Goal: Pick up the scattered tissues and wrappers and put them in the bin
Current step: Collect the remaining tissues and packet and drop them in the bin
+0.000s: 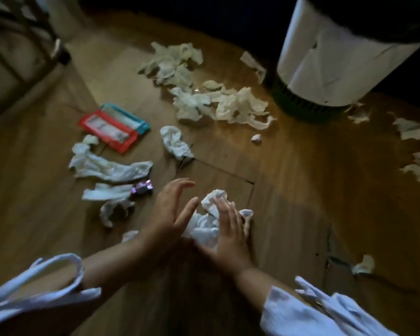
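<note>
A bunch of white crumpled tissues [205,225] lies on the wooden floor between my hands. My right hand [228,235] rests flat on its right side, fingers spread. My left hand [171,209] is open on its left side, fingers apart, close to the tissues. More tissues lie around: a long one [112,167] to the left, a ball [176,141] in the middle, a big heap [214,103] farther off. A shiny purple wrapper [143,187] and red and blue wrappers [114,126] lie on the left. The bin [337,61], lined with a white bag, stands at the top right.
Tissue scraps [411,128] lie scattered on the floor at the right. A dark chair frame [22,44] stands at the top left. The floor boards show gaps near my hands.
</note>
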Demonstrator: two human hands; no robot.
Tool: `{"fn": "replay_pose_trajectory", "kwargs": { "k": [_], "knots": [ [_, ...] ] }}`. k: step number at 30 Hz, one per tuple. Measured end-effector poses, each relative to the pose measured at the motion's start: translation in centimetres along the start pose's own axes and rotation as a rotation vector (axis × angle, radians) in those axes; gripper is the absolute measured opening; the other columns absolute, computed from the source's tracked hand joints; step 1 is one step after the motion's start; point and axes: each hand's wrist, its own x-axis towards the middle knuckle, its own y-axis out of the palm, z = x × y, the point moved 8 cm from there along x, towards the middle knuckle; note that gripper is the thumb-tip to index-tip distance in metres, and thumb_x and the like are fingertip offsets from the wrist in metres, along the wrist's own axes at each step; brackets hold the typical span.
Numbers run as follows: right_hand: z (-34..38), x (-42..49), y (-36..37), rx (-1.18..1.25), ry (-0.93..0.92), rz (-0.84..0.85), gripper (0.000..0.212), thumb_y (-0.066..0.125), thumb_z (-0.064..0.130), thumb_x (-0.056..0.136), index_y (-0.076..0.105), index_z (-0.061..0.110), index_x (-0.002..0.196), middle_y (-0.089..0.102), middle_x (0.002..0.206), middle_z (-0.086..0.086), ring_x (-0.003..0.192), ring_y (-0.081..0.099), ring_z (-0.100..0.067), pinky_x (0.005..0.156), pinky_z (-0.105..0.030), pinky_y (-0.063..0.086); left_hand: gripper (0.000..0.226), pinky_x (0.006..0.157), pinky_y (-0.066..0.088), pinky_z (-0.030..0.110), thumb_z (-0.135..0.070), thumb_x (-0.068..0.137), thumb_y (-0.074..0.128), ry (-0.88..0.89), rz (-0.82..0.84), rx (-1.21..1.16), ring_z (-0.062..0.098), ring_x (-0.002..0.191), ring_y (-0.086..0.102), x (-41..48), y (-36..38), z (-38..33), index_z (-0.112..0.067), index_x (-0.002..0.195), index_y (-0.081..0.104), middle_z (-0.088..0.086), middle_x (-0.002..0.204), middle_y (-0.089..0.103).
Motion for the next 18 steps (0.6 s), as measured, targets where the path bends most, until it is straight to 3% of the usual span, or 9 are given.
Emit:
{"fn": "replay_pose_trajectory", "kwargs": {
  "k": [3, 4, 6, 9, 10, 12, 14, 16, 18],
  "knots": [
    [2.4, -0.5, 1.6, -0.034, 0.033, 0.02, 0.091, 0.019, 0.094, 0.058, 0.008, 0.049, 0.137, 0.022, 0.153, 0.006, 0.143, 0.005, -0.02, 0.112, -0.053, -0.004, 0.062, 0.103, 0.032, 0.026, -0.057, 0.08, 0.036, -0.113, -0.197, 0.055, 0.011, 0.118, 0.044, -1.9, -4.8, 3.9, -0.014, 0.123, 0.051, 0.001, 0.127, 0.049],
    [2.8, -0.6, 2.2, -0.08, 0.021, 0.023, 0.086, 0.018, 0.093, 0.06, 0.012, 0.053, 0.136, 0.023, 0.153, 0.007, 0.142, 0.004, -0.022, 0.111, -0.052, -0.008, 0.063, 0.104, 0.035, 0.035, -0.057, 0.08, 0.037, -0.175, -0.294, 0.076, 0.017, 0.12, 0.044, -2.3, -6.7, 5.6, -0.014, 0.125, 0.051, 0.005, 0.13, 0.049],
    [3.7, -0.3, 2.9, -0.169, -0.026, 0.056, 0.066, 0.022, 0.083, 0.075, 0.032, 0.052, 0.132, 0.041, 0.144, 0.007, 0.135, 0.017, -0.027, 0.107, -0.051, 0.001, 0.065, 0.106, 0.031, 0.043, -0.055, 0.08, 0.041, -0.326, -0.392, 0.16, 0.029, 0.13, 0.037, -2.8, -9.6, 9.0, -0.017, 0.132, 0.046, 0.013, 0.141, 0.038],
    [4.6, 0.2, 3.3, -0.071, -0.254, 0.063, 0.036, 0.046, 0.047, 0.079, 0.053, 0.036, 0.112, 0.063, 0.116, -0.001, 0.116, 0.043, -0.022, 0.1, -0.057, 0.035, 0.066, 0.114, 0.013, 0.048, -0.058, 0.082, 0.053, -0.511, -0.272, 0.269, 0.033, 0.143, 0.009, -2.9, -10.3, 12.7, -0.034, 0.14, 0.032, 0.014, 0.155, 0.008],
    [4.2, 0.2, 3.1, 0.042, -0.257, 0.089, 0.032, 0.05, 0.039, 0.077, 0.057, 0.03, 0.107, 0.063, 0.109, -0.003, 0.108, 0.05, -0.021, 0.096, -0.047, 0.044, 0.07, 0.115, 0.005, 0.048, -0.057, 0.081, 0.056, -0.542, -0.223, 0.289, 0.031, 0.144, 0.0, -2.7, -9.9, 13.3, -0.039, 0.141, 0.026, 0.011, 0.157, 0.0],
    [2.8, 0.8, 1.6, 0.195, -0.178, 0.1, 0.031, 0.053, 0.032, 0.078, 0.063, 0.024, 0.107, 0.061, 0.107, -0.005, 0.1, 0.057, -0.019, 0.088, -0.026, 0.044, 0.079, 0.115, -0.003, 0.048, -0.063, 0.077, 0.055, -0.562, -0.143, 0.344, 0.031, 0.144, -0.009, -1.9, -9.3, 13.5, -0.045, 0.143, 0.016, 0.005, 0.157, -0.012],
    [1.0, 1.4, -0.5, 0.247, -0.073, 0.047, 0.034, 0.058, 0.022, 0.082, 0.063, 0.029, 0.115, 0.051, 0.121, -0.002, 0.108, 0.053, -0.013, 0.082, -0.011, 0.037, 0.09, 0.115, -0.005, 0.049, -0.073, 0.069, 0.053, -0.554, -0.102, 0.391, 0.032, 0.143, -0.012, -0.5, -8.9, 13.5, -0.046, 0.143, 0.01, 0.003, 0.156, -0.016],
    [-1.2, 2.2, -2.8, 0.218, 0.04, -0.077, 0.046, 0.058, 0.002, 0.084, 0.061, 0.034, 0.117, 0.04, 0.128, -0.001, 0.111, 0.05, -0.016, 0.086, -0.012, 0.038, 0.101, 0.115, -0.005, 0.051, -0.082, 0.057, 0.049, -0.555, -0.075, 0.415, 0.033, 0.143, -0.013, 0.7, -8.5, 13.6, -0.049, 0.142, 0.007, 0.003, 0.156, -0.016],
    [-2.4, 3.1, -4.5, 0.215, 0.138, -0.194, 0.039, 0.056, -0.001, 0.083, 0.067, 0.023, 0.111, 0.039, 0.13, -0.01, 0.112, 0.05, -0.027, 0.095, -0.025, 0.041, 0.103, 0.114, -0.007, 0.052, -0.085, 0.053, 0.047, -0.562, -0.056, 0.446, 0.034, 0.143, -0.013, 1.5, -7.9, 13.8, -0.05, 0.141, 0.009, 0.005, 0.157, -0.013]
  ]
}}
